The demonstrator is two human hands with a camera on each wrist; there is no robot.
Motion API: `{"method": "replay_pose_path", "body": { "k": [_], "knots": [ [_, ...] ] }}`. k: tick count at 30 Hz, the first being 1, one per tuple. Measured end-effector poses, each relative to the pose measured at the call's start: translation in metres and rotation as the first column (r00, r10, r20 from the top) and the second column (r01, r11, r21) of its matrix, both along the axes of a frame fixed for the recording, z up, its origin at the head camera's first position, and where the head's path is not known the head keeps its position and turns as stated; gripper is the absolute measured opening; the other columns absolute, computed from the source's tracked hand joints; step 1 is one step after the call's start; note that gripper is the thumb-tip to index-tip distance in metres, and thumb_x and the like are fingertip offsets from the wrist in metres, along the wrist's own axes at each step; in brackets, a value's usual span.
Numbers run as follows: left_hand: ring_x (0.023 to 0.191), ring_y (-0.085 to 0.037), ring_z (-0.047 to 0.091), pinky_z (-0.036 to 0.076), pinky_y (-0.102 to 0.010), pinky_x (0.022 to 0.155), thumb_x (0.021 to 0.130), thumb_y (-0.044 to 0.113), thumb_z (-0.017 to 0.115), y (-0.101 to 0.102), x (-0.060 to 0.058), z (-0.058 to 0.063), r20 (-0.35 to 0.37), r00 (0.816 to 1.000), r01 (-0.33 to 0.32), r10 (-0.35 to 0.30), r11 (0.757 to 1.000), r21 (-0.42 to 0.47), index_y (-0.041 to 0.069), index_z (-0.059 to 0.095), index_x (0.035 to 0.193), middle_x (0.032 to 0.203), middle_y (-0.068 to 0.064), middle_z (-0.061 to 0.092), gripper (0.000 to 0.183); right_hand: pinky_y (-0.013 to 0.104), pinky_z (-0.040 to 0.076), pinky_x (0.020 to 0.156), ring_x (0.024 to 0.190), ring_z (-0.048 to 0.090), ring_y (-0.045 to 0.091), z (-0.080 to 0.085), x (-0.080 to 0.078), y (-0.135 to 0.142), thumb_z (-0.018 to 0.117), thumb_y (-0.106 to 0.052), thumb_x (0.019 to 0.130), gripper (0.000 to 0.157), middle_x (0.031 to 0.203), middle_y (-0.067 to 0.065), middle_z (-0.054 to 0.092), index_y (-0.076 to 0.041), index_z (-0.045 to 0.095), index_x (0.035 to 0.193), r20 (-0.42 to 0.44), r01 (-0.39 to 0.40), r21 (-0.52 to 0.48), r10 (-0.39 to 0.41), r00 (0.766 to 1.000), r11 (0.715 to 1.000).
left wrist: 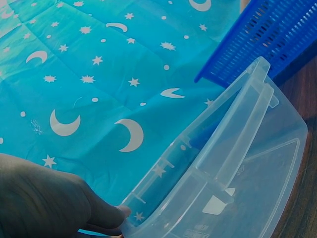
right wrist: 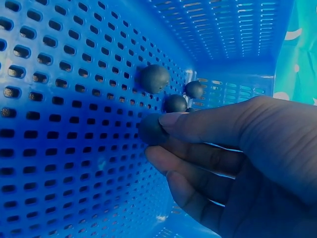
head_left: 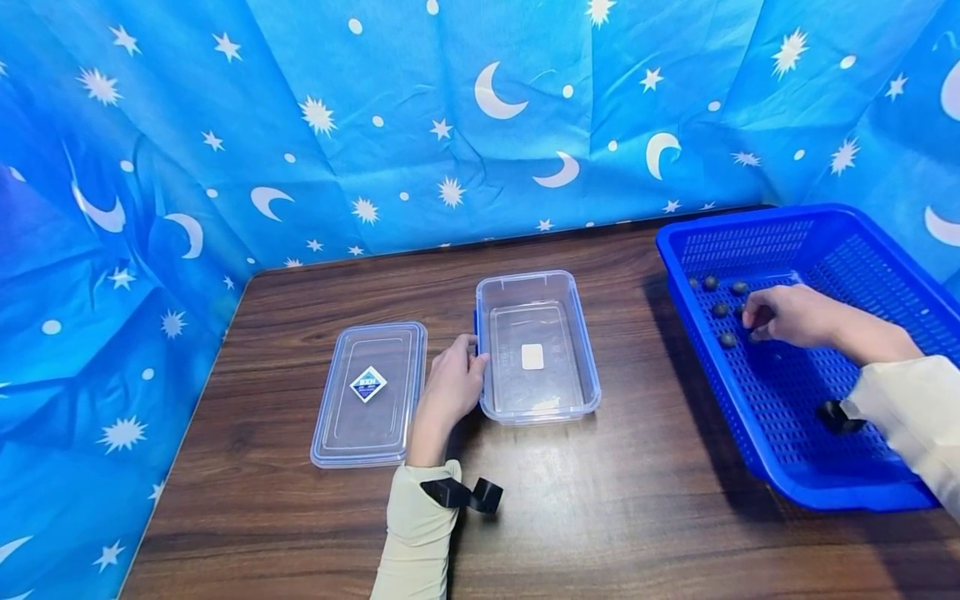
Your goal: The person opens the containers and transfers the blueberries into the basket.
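Observation:
A clear plastic food container [head_left: 576,367] with a blue-edged rim stands without its lid at the middle of the table. My left hand [head_left: 454,382] holds its left side, and in the left wrist view the thumb [left wrist: 116,213] lies at the rim. Inside the blue basket [head_left: 738,437] on the right, my right hand [head_left: 797,315] pinches a small dark ball [right wrist: 152,130] between thumb and fingers. Several similar balls lie around it on the basket floor, one dark ball [right wrist: 154,79] close beside the fingertips.
The container's clear lid [head_left: 382,429], with a blue and white label, lies flat left of my left hand. A white square [head_left: 532,357] shows on the container's bottom. Blue cloth [head_left: 420,150] with moons and stars hangs behind the brown wooden table [head_left: 600,517].

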State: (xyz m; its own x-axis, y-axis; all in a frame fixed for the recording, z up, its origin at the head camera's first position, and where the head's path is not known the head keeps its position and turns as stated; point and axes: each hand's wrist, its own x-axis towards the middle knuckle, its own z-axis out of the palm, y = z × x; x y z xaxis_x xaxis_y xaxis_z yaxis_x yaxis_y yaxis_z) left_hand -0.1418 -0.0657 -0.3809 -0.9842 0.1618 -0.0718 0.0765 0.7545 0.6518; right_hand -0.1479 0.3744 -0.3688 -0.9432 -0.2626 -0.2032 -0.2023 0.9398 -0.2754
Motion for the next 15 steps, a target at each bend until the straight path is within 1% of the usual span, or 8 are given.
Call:
{"method": "replay_pose_path", "body": {
  "k": [9, 15],
  "knots": [
    [0.090, -0.027, 0.058, 0.047, -0.042, 0.083, 0.098, 0.018, 0.052, -0.001, 0.001, 0.001, -0.010, 1.000, -0.008, 0.008, 1.000, -0.002, 0.001, 0.053, 0.129, 0.088, -0.008, 0.059, 0.036, 0.035, 0.045, 0.064, 0.071, 0.056, 0.015, 0.004, -0.002, -0.006, 0.067, 0.004, 0.075, 0.013, 0.075, -0.001, 0.062, -0.007, 0.062, 0.080, -0.031, -0.018, 0.003, 0.018, 0.999, 1.000],
    [0.096, -0.028, 0.058, 0.047, -0.043, 0.087, 0.098, 0.018, 0.051, 0.001, 0.000, 0.001, 0.008, 1.000, -0.008, 0.008, 1.000, 0.000, 0.001, 0.052, 0.130, 0.093, -0.011, 0.062, 0.036, 0.036, 0.043, 0.065, 0.070, 0.053, 0.014, 0.011, 0.001, -0.014, 0.068, -0.002, 0.080, 0.009, 0.076, -0.002, 0.062, -0.009, 0.062, 0.081, -0.051, -0.026, 0.012, 0.027, 0.998, 1.000]
  ]
}}
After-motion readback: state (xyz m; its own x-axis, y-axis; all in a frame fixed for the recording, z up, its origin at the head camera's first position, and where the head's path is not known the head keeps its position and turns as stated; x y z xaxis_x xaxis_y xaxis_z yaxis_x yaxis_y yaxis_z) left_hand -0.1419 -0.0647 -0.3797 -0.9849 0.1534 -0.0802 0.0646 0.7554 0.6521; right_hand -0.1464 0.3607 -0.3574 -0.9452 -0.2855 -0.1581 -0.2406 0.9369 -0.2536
